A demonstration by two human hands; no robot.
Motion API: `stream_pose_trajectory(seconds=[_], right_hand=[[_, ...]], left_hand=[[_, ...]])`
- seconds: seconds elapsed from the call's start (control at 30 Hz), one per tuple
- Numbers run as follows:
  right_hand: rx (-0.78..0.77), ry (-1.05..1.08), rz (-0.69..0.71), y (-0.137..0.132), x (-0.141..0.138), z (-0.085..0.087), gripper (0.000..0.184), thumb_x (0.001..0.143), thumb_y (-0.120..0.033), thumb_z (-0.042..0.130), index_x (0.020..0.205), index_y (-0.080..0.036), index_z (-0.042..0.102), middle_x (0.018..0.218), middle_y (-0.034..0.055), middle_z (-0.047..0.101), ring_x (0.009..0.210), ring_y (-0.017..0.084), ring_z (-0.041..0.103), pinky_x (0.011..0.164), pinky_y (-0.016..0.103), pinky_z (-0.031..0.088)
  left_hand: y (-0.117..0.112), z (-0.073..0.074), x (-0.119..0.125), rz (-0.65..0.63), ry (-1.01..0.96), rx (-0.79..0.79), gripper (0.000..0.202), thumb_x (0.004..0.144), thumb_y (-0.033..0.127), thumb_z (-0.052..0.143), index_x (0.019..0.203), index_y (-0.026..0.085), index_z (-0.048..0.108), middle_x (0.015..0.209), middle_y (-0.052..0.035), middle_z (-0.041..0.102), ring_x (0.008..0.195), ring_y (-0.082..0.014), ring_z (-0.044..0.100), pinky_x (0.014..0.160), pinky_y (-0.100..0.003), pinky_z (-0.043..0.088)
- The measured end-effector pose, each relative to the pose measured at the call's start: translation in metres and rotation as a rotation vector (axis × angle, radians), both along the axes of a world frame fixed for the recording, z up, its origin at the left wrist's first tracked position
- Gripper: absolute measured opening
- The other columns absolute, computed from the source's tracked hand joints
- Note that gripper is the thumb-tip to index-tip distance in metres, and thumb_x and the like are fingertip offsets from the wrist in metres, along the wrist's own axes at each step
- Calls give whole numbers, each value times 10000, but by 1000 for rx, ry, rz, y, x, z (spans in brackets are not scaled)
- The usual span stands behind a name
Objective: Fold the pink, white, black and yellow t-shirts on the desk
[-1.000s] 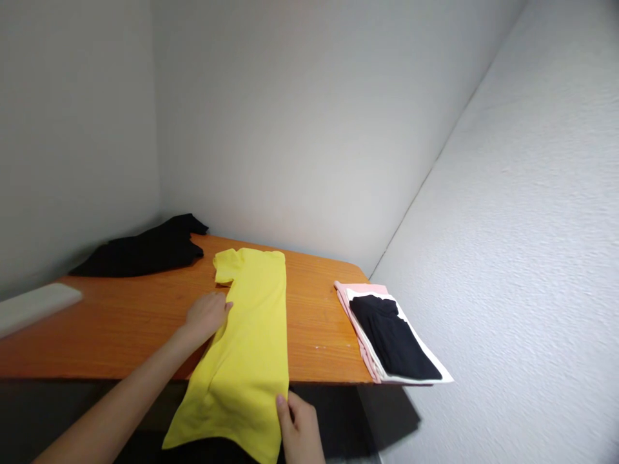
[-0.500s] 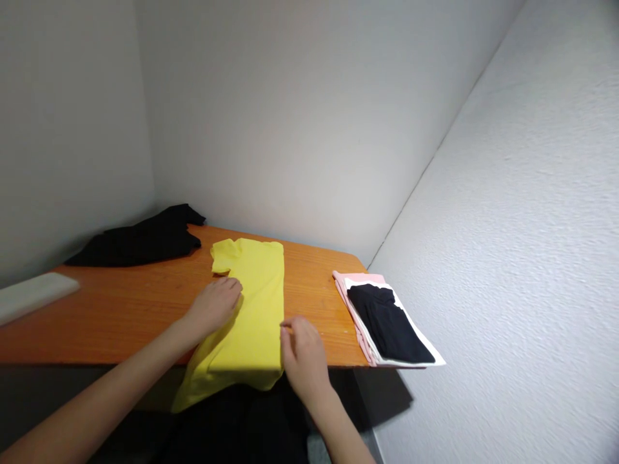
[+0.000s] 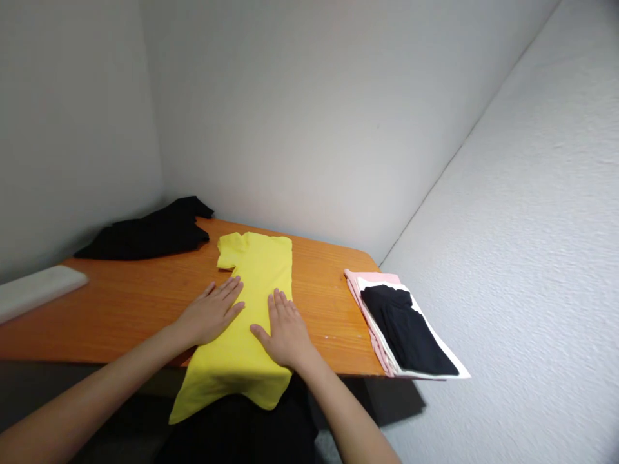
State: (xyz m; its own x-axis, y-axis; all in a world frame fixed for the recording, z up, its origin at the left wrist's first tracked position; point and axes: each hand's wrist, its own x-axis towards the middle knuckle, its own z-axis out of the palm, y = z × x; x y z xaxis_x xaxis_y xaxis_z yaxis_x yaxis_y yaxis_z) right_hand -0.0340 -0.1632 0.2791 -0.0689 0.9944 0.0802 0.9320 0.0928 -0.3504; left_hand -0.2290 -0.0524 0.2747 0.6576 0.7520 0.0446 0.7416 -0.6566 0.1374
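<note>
A yellow T-shirt (image 3: 256, 277), folded lengthwise into a narrow strip, lies on the orange wooden table (image 3: 120, 303) with its lower end hanging over the front edge. My left hand (image 3: 210, 312) rests flat on the shirt's left edge, fingers stretched out. Beside it, my right hand (image 3: 285, 328) lies flat on the shirt's middle with its fingers spread. Neither hand holds anything.
A crumpled black garment (image 3: 145, 232) lies at the table's back left near the wall. A stack of folded clothes (image 3: 401, 322), pink and white below and black on top, sits at the table's right end. A pale flat object (image 3: 39, 290) lies at the far left.
My right hand let go of the shirt's hanging lower edge, rose onto the table and now lies flat on the shirt. My left hand flattened out. The hanging part is shorter.
</note>
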Motion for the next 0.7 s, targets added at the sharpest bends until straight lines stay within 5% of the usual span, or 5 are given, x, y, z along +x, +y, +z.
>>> stream_pose_trajectory(seconds=[0.37,0.7], right_hand=[[9,-8,-8,-1,0,0,886,934,-683,289,1531,-38,173,1597,149,53,1485,271,37,1210,448,71],[-88,-15,19,-8,0,9,925,919,-697,306,1525,-14,165,1593,176,52,1483,292,20,1205,469,73]], left_hand=[[2,-9,1,12,-64,28,685,946,533,227,1509,145,272,1598,-75,195,1490,-224,169,1201,-477,136],[-15,-1,6,16,-56,6,680,926,490,298,1478,95,337,1572,-134,234,1476,-273,208,1190,-536,167]])
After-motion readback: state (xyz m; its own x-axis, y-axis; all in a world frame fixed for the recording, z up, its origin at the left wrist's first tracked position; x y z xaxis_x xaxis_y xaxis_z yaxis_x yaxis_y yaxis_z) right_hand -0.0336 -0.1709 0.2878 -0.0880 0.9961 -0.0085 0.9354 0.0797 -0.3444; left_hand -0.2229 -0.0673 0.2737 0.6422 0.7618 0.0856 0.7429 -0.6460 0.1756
